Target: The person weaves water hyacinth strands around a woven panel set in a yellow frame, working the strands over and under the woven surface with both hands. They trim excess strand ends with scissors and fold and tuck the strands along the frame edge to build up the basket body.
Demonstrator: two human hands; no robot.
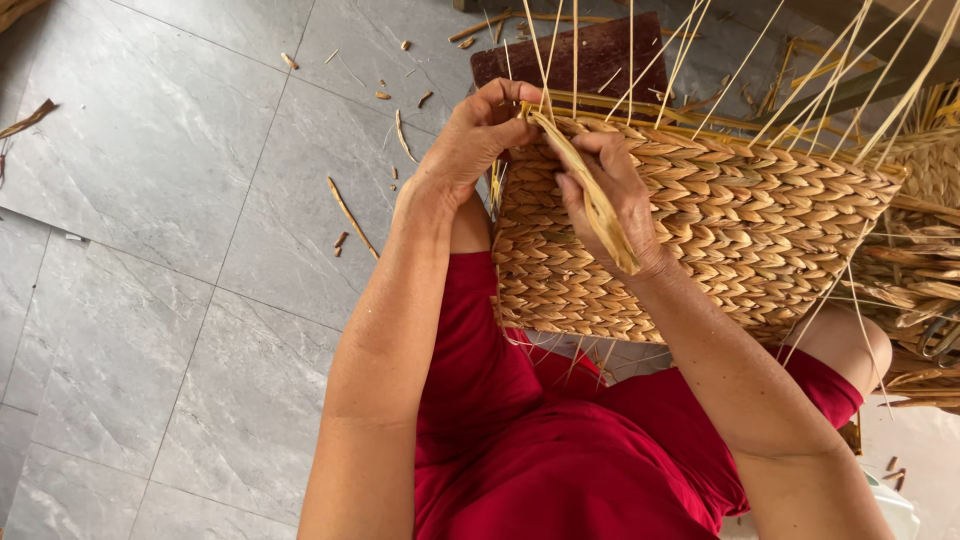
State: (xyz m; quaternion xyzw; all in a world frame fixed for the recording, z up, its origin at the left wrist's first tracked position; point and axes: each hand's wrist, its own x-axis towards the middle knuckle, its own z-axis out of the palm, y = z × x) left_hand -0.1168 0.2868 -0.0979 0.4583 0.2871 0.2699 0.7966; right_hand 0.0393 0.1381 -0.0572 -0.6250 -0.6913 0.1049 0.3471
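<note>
Head view, my read of the moment:

Left hand [472, 140] is at the top left corner of the basket [700, 230], fingers curled and pinching the upper end of a flat strand [590, 195] against the rim. Right hand [610, 190] sits just beside it on the woven wall, fingers closed around the same strand, whose loose tail runs down over the back of that hand toward the wrist. Both hands are grasping, neither is released.

The basket rests on the person's lap against the red shorts [540, 440], tilted toward the camera, with a dark wooden block [600, 55] behind it.

Progress, judged from the weave: the near wall is closed in dense braided rows from bottom edge nearly up to the rim, so the bulk looks done. Left to do: thin bare stakes [760, 70] stand well above the top row all along the rim (uncut, unfolded), and thin ends also hang out below the bottom edge. The row in hand sits at the very top, at the left corner. I'd call it late stage, with rim finishing and trimming outstanding. I can't see the far walls.

Floor: grey tiles [150, 250] with scattered offcuts [350, 215]; more woven pieces [920, 290] are piled at right.
</note>
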